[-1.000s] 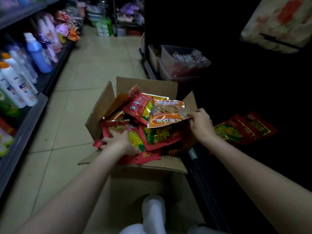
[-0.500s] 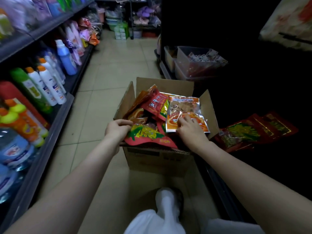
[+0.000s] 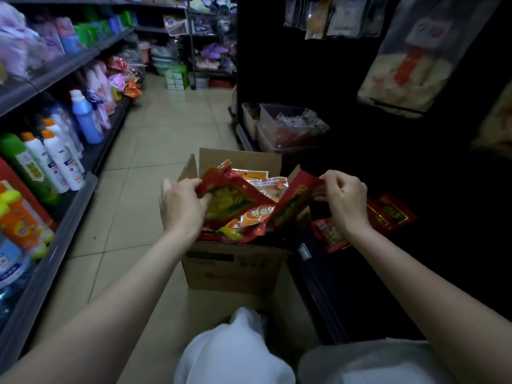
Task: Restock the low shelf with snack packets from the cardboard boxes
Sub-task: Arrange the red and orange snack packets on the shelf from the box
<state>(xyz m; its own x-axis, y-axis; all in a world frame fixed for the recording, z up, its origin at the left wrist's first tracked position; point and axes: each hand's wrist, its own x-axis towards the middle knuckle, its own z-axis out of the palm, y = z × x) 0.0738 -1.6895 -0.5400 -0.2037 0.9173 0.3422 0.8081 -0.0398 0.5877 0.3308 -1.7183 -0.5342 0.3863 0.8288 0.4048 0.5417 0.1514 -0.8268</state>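
An open cardboard box point(image 3: 235, 270) stands on the floor in front of me, heaped with red and orange snack packets. My left hand point(image 3: 182, 206) grips a red packet with a yellow-green picture point(image 3: 230, 202) over the box. My right hand point(image 3: 343, 199) pinches the top corner of a second red packet point(image 3: 293, 202) lifted at the box's right side. On the dark low shelf point(image 3: 327, 295) to the right lie several red packets point(image 3: 388, 214), partly hidden behind my right wrist.
Shelves of detergent bottles point(image 3: 58, 159) line the left side of the aisle. Clear plastic bins point(image 3: 288, 128) of small sachets sit on the low shelf beyond the box. My white-clothed knees point(image 3: 238, 350) are at the bottom. Tiled floor point(image 3: 166, 128) runs ahead.
Both hands lifted from the pile, each now holding a red packet above the box. The right hand left the orange packet. The camera tilted up, showing more aisle.
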